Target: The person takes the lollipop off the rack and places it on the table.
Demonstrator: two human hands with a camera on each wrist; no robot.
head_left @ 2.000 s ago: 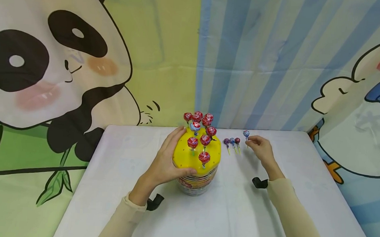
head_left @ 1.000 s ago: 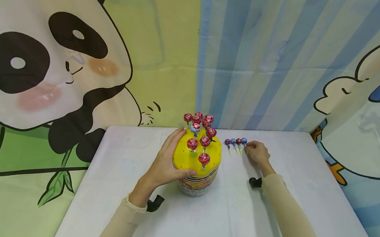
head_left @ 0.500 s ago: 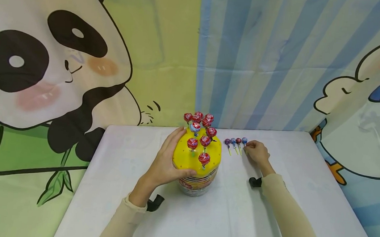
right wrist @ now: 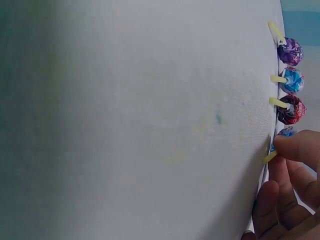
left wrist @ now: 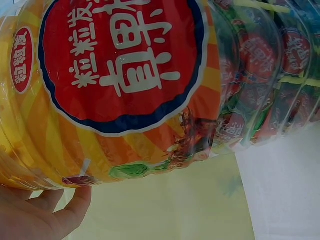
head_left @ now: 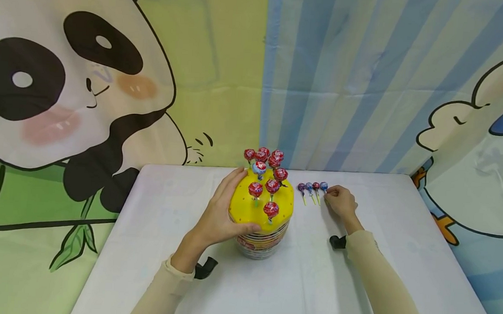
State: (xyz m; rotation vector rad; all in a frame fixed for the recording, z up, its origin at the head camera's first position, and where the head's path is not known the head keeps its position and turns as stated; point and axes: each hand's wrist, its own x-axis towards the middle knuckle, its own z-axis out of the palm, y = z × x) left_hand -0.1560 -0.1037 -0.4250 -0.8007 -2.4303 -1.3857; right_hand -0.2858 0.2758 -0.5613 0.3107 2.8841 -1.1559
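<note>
My left hand grips the side of a clear plastic candy jar, thumb along the near edge of its yellow lid. Several red-wrapped lollipops and a blue and red one stand upright in the lid. The left wrist view shows the jar's red and orange label, with wrapped candies inside. To the right, my right hand pinches a blue lollipop by its yellow stick, low at the table. Beside it lie a dark red lollipop, a light blue one and a purple one.
A white-covered table bears the jar and the lollipop row near its back edge. Behind it hangs a printed cloth with a panda and blue stripes. Black wrist mounts show under both wrists.
My right hand has lowered the blue lollipop from above the table to the right end of the row, and has stayed there since. My left hand keeps its grip on the jar.
</note>
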